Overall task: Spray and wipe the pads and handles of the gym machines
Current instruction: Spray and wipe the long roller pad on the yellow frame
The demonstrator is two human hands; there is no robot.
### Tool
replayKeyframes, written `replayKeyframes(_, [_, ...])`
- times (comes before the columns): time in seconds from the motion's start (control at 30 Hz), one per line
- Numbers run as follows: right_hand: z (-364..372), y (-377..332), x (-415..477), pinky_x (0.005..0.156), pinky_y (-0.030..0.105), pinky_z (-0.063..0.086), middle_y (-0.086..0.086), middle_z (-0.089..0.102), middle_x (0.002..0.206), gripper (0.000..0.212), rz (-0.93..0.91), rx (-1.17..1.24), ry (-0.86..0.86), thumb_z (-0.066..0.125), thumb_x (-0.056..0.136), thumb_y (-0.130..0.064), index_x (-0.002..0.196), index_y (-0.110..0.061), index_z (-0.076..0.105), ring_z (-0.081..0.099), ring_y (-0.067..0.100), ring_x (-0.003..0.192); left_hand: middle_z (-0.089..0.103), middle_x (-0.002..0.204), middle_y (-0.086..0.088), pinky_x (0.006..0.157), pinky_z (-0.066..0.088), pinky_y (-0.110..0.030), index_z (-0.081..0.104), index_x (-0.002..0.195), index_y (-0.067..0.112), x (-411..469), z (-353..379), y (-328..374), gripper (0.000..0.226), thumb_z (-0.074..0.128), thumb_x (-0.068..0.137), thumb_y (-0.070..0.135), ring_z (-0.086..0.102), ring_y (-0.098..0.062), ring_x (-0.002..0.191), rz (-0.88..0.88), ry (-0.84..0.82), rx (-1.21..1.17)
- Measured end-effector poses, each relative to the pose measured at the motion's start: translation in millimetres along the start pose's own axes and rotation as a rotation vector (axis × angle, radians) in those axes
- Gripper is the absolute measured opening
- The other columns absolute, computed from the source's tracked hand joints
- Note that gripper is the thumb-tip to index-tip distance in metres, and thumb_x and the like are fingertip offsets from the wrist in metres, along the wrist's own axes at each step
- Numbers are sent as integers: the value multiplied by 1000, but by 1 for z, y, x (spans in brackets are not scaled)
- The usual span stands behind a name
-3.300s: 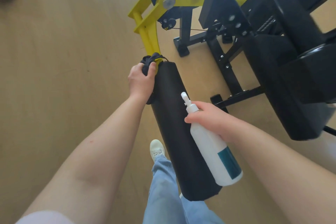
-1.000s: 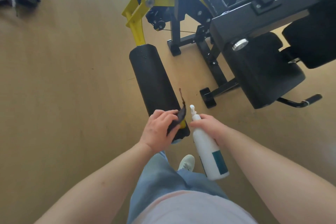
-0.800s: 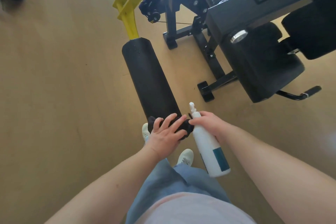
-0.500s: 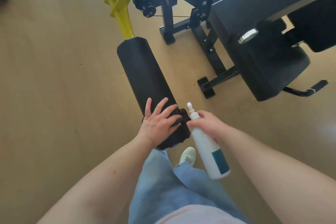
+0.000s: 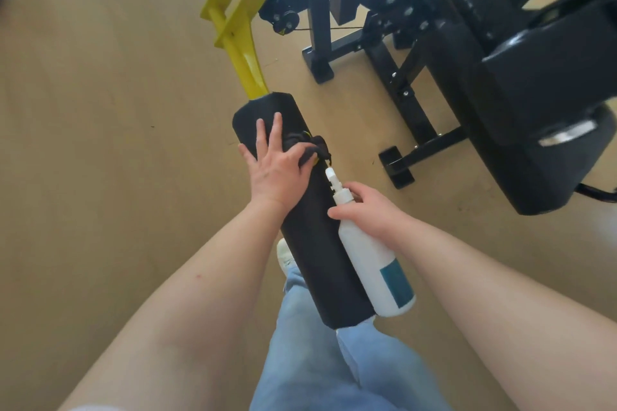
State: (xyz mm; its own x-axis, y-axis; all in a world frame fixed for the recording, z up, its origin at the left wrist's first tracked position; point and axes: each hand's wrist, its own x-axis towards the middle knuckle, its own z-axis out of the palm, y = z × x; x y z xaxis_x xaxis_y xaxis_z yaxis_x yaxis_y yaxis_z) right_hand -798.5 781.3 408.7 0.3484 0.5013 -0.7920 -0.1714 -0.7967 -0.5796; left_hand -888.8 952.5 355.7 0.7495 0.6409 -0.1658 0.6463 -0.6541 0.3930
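Nearest: jeans [image 5: 317,360] and a shoe [image 5: 285,255], under the free end of the pad [image 5: 317,253], a long black roller slanting up and away.

Along its right flank, a bottle [image 5: 374,260], gripped at the shoulder by the right hand [image 5: 364,210]. Fingers curled round it, nozzle aimed up toward the cloth. No finger seen on the pump head, so probably not spraying at this instant.

Farther up, the left hand [image 5: 277,170], laid flat on the pad's upper half. Fingers straight and spread apart, pressing rather than gripping. Dark cloth [image 5: 310,147] bunched under the thumb side of that hand, touching the pad and spilling toward its right edge.

Judged as the wiping step on this one pad. Impossible to tell from the surface whether already wetted.

Next, most likely: draw the cloth along the top and down both flanks under steady palm pressure. Keep it pinned, since a loose bunch could slide out from flat fingers. Reach round for the underside, hidden from here. Hold the bottle clear of the wiping path.

Beyond: the yellow arm [image 5: 247,67] carrying the pad, then the black frame [image 5: 400,83] and a big seat pad [image 5: 547,157] at right, neither touched by a hand and presumably due later.
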Motion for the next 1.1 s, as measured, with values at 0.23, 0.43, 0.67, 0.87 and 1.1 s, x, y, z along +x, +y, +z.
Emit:
replayKeyframes(0.23, [0,-40,34,87,33,50,-14,64,115,41,-6,26,-4,73,94,-35,130,-40,53,64,9,104,50,145,-9,115,26,-58,70,111,39,75,-15,-28,25,52,99,50,38,-39,138,-72,143,-85])
replayKeyframes(0.43, [-1,-43,43,84,28,47,-20,63,115,50,27,47,-17,73,95,-35,141,-35,56,62,5,108,66,107,-7,87,48,-39,67,109,26,122,-31,-44,38,42,102,53,60,-32,102,-359,200,-283])
replayKeyframes(0.67, [-4,-44,35,72,30,55,-1,70,99,10,88,107,-18,71,98,-33,106,-31,67,69,16,85,39,153,-7,104,33,-21,63,119,24,55,-2,-36,23,49,105,35,44,-23,137,-378,358,-700])
replayKeyframes(0.87, [-8,-32,11,66,33,62,6,73,90,12,165,197,-105,69,99,-34,107,-27,63,73,19,71,28,163,-3,114,30,-33,54,107,39,-35,27,-13,11,44,103,35,24,-30,152,-272,291,-744])
replayKeyframes(1.1, [-5,26,-35,74,39,61,11,71,95,12,162,148,-125,71,98,-28,108,-25,65,70,24,76,16,167,11,120,29,-50,52,104,42,-138,52,26,9,48,102,34,11,-39,156,-253,230,-728])
